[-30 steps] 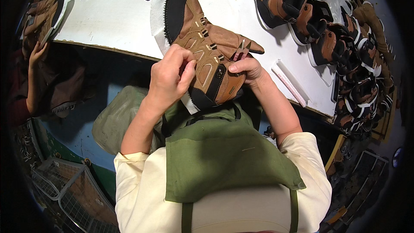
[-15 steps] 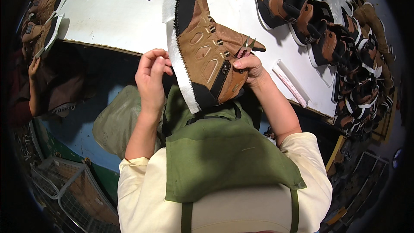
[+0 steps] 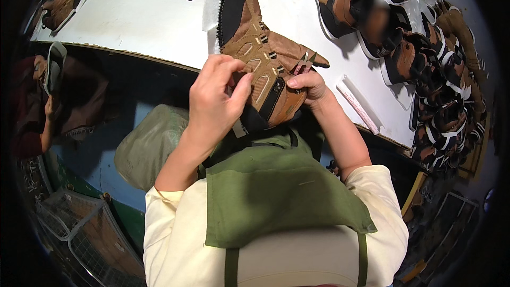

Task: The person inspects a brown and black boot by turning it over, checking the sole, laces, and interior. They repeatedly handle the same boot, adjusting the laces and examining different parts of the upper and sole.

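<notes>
A brown boot with black toe and heel parts and a white sole edge [image 3: 249, 37] is held up over the table's near edge, toe pointing away. My right hand [image 3: 312, 88] is closed around its ankle part, thumb on the outside. Small thread snips with pink handles [image 3: 303, 66] are tucked in the same hand, blades pointing up. My left hand [image 3: 215, 95] lies in front of the boot's side, fingers bent and thumb near the fingertips in a pinch. Whatever it pinches, if anything, is too small to see. Part of the white sole edge is hidden behind it.
Several similar boots [image 3: 334, 0] crowd the right side of the white table [image 3: 143, 16]. A narrow clear tray with a pink-and-white strip [image 3: 357, 101] lies near the right edge. More shoes [image 3: 64, 8] stand at far left, where another person's hand [image 3: 49, 109] holds a shoe. Wire baskets [image 3: 87, 228] sit below.
My left hand has moved right, from beside the sole to over the boot's side. The boot has shifted slightly right. The other person at left now has a shoe off the table.
</notes>
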`<state>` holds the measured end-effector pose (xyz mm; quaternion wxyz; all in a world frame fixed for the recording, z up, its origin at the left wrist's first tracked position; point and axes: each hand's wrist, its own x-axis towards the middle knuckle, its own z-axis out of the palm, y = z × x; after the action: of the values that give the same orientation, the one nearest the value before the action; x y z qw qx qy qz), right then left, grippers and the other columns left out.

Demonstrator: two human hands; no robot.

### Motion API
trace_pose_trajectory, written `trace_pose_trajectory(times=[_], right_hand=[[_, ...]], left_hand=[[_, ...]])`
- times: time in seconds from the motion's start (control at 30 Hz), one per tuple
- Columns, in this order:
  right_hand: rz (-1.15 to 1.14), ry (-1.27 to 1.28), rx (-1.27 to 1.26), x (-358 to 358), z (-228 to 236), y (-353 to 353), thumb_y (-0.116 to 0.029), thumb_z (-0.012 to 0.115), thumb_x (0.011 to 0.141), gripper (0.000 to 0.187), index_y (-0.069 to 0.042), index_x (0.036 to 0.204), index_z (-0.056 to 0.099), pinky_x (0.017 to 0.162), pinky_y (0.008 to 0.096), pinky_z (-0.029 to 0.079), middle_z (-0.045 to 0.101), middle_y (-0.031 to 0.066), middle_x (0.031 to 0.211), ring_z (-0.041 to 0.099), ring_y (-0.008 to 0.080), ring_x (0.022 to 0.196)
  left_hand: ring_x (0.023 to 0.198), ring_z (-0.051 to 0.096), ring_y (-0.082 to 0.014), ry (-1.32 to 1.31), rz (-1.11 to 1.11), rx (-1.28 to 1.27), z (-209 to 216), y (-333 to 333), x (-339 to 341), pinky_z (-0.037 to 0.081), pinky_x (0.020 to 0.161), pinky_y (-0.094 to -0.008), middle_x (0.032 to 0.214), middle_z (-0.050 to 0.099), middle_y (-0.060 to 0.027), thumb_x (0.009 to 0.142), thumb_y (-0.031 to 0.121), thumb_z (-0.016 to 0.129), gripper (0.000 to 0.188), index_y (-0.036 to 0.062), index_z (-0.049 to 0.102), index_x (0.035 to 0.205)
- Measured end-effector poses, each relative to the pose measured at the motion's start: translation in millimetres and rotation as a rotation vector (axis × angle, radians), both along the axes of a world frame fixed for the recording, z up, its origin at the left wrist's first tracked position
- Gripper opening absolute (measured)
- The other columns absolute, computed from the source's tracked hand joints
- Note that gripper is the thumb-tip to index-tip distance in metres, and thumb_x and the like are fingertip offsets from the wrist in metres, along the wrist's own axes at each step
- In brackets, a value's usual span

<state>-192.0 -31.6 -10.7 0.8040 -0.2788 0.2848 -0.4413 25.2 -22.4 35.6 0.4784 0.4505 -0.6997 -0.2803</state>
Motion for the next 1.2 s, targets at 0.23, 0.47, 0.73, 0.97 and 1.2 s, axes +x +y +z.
trace_pose_trajectory(times=[0.23, 0.47, 0.73, 0.97, 1.2], right_hand=[[-0.004, 0.073, -0.026, 1, -2, 8, -0.002, 0.068, 0.066, 0.062, 0.003, 0.125, 0.051, 0.096, 0.0331, 0.046, 0.062, 0.0143, 0.115, 0.061, 0.0228, 0.105], [0.011, 0.06, -0.021, 0, -1, 9, -0.002, 0.069, 0.066, 0.062, 0.002, 0.125, 0.052, 0.096, 0.0332, 0.046, 0.062, 0.0139, 0.115, 0.06, 0.0229, 0.107], [0.04, 0.079, -0.024, 0, 0, 8, -0.004, 0.069, 0.071, 0.06, 0.002, 0.127, 0.05, 0.096, 0.0324, 0.045, 0.061, 0.0128, 0.116, 0.059, 0.0204, 0.106], [0.042, 0.591, -0.062, 3, 35, 14, -0.024, 0.069, 0.084, 0.04, 0.002, 0.113, 0.059, 0.082, 0.0275, 0.046, 0.062, 0.0037, 0.099, 0.056, 0.0113, 0.088], [-0.319, 1.282, -0.638, -19, 91, 41, -0.02, 0.053, 0.097, 0.032, 0.005, 0.114, 0.06, 0.06, 0.0216, 0.033, 0.044, -0.0011, 0.079, 0.04, 0.0087, 0.069]], left_hand=[[0.064, 0.058, -0.0234, -0.171, 0.003, -0.076, -7, -4, -4, 0.046, 0.056, -0.03, 0.083, 0.058, -0.0112, 0.076, -0.002, 0.067, 0.011, -0.0023, 0.06, 0.084], [0.068, 0.058, -0.0298, -0.154, -0.088, -0.083, -12, -5, 0, 0.046, 0.059, -0.0365, 0.081, 0.053, -0.0133, 0.077, -0.005, 0.062, 0.012, -0.0018, 0.052, 0.084], [0.065, 0.052, -0.0297, -0.127, -0.13, -0.019, -12, -7, 5, 0.043, 0.059, -0.0357, 0.079, 0.05, -0.014, 0.082, -0.006, 0.058, 0.01, -0.0019, 0.05, 0.085], [0.066, 0.052, -0.0298, -0.137, -0.077, 0.007, -17, -11, 8, 0.044, 0.06, -0.0358, 0.08, 0.049, -0.0144, 0.084, -0.005, 0.057, 0.009, -0.0021, 0.049, 0.085], [0.067, 0.053, -0.0315, -0.109, -0.008, 0.044, -27, -16, 2, 0.044, 0.06, -0.0371, 0.082, 0.05, -0.0154, 0.085, -0.004, 0.057, 0.008, -0.0018, 0.05, 0.087]])
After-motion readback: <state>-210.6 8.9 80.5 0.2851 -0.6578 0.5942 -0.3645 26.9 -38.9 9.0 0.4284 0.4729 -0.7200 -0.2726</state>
